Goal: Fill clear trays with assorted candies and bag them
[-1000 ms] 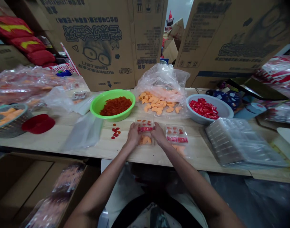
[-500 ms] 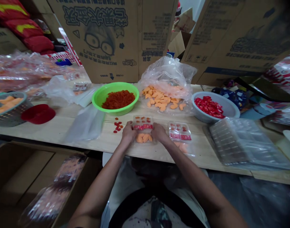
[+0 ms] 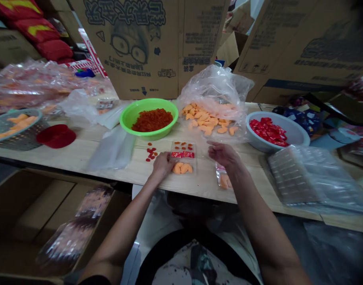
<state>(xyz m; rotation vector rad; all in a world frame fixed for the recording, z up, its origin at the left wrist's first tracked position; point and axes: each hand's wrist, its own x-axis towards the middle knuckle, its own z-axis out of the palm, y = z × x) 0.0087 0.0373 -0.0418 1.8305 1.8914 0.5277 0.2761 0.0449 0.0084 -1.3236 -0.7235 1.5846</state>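
A clear plastic tray [image 3: 183,158] lies on the wooden table [image 3: 80,152] in front of me, filled with small red bits, red packets and orange slices. My left hand [image 3: 163,164] rests at its left edge, fingers curled against it. My right hand [image 3: 223,153] hovers to the right of that tray, fingers spread and holding nothing, above a second filled tray [image 3: 223,178] that it partly hides. A few loose red pieces [image 3: 151,153] lie left of the first tray.
Behind stand a green bowl [image 3: 148,118] of red bits, a plastic bag [image 3: 214,99] of orange slices and a grey bowl [image 3: 276,132] of red packets. Stacked empty trays [image 3: 303,174] lie right. A grey basket [image 3: 15,128], red lid [image 3: 56,135] and cardboard boxes [image 3: 146,43] surround.
My right hand has let go of the front tray and lifted to the right over the second tray. My left hand stays at the tray's left edge. The view shifted slightly.
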